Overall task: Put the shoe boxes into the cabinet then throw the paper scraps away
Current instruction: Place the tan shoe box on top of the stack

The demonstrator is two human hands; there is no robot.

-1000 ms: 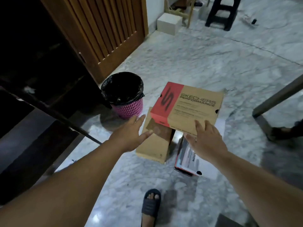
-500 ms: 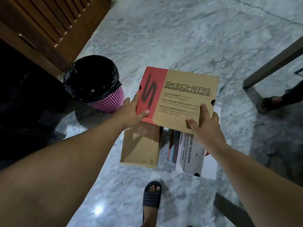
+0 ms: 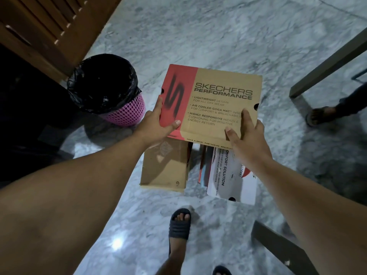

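A tan and red Skechers shoe box is held level above the floor. My left hand grips its near left corner, thumb on the lid. My right hand grips the near right edge, thumb and a finger on top. Below it a plain brown shoe box and a white shoe box lie on the marble floor, partly hidden by the lifted box. The dark open cabinet is at the left, with its slatted wooden door swung open.
A pink mesh bin with a black liner stands on the floor left of the boxes. Table legs rise at the right, and another person's sandalled foot is beyond. My own sandalled foot is near the boxes.
Both hands closed on the Skechers box and lifted it off the lower boxes, nearer to me. The view has tilted down toward the floor.
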